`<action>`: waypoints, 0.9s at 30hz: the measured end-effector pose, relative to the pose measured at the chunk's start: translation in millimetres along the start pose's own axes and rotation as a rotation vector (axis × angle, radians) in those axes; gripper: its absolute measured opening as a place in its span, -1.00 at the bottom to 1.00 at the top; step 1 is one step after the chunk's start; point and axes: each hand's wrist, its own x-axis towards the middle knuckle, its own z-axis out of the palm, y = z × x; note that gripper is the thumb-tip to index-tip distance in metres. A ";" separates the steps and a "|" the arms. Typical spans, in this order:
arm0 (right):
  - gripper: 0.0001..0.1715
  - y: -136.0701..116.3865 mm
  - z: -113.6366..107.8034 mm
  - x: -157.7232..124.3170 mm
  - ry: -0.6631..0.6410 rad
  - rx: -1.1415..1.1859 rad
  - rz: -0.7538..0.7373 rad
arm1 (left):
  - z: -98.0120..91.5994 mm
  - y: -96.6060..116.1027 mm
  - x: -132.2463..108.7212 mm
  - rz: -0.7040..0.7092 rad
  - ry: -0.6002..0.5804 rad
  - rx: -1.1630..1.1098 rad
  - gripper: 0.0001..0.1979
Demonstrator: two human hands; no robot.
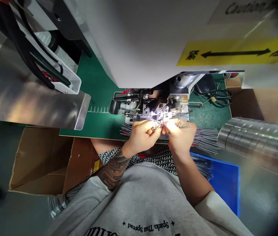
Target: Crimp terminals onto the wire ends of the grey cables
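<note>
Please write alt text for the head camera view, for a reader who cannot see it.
Seen from above, a seated person's left hand and right hand pinch thin wires together at the lit front of a small bench machine on a green mat. More wires fan out beside the right hand, above a blue tray; an open cardboard box sits at left.

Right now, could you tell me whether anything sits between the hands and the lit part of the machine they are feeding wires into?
Nothing visible does. The left hand and right hand hold thin wires right at the lit machine head, with no object between.
</note>
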 end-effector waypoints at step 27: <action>-0.60 -2.5 -0.2 -2.5 0.045 -0.095 0.058 | 3.7 -1.7 -3.4 0.003 0.051 -0.052 -0.55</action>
